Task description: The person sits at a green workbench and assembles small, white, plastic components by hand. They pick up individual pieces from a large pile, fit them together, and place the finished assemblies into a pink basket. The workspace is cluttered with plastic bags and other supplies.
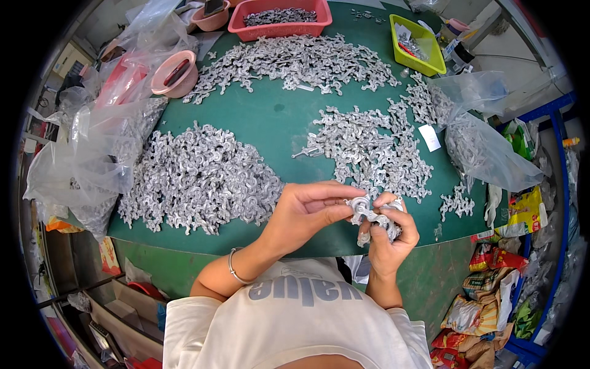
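Several small silver-grey cast metal parts point(364, 212), curved like little hooks, are in my hands above the near edge of the green table point(246, 111). My right hand point(391, 237) curls around a few of them. Thumb and fingertips of my left hand point(316, 212) pinch the edge of one part beside the right fingers. Left of my hands lies a large heap of such metal parts point(196, 175). A looser heap point(375, 147) spreads just beyond my right hand. Along the far side runs a third, wide heap point(301, 61).
A red basket point(236, 27) of parts and a yellow-green basket point(421, 64) stand at the back. Clear plastic bags point(80, 147) and a pink bowl point(161, 79) are on the left. More filled bags point(491, 154) and a white paper slip point(429, 138) lie right. Blue shelving point(556, 246) borders the right.
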